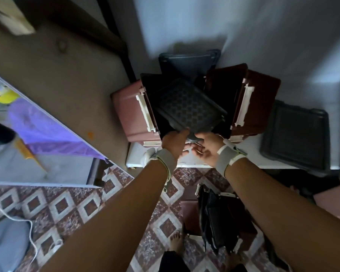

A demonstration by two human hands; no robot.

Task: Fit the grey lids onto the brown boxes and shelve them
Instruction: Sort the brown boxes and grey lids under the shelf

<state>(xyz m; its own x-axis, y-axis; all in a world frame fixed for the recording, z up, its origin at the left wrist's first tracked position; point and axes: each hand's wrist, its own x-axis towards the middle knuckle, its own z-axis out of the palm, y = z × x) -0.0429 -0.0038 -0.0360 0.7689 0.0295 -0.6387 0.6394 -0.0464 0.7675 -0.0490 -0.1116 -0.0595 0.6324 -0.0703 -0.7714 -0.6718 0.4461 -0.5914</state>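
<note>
Here, both hands point(175, 141) point(206, 149) grip a grey lid point(188, 107) tilted inside a brown box point(126, 114).

Dim feed, soft focus, wide-angle bend at the edges.
Just past the fingers point(201, 136) I can barely read the grey lid point(188, 107), and the brown box point(126, 112) goes black inside; cool light washes the wall point(263, 26) beyond, and blur smears the far-left corner.

White ledge point(251, 157) bearing the left brown box point(130, 112) and the right brown box point(261, 103) side by side. A grey lid point(296, 136) lies flat beside the latter. Tiled floor point(67, 209) carrying a third brown box point(190, 214).
</note>
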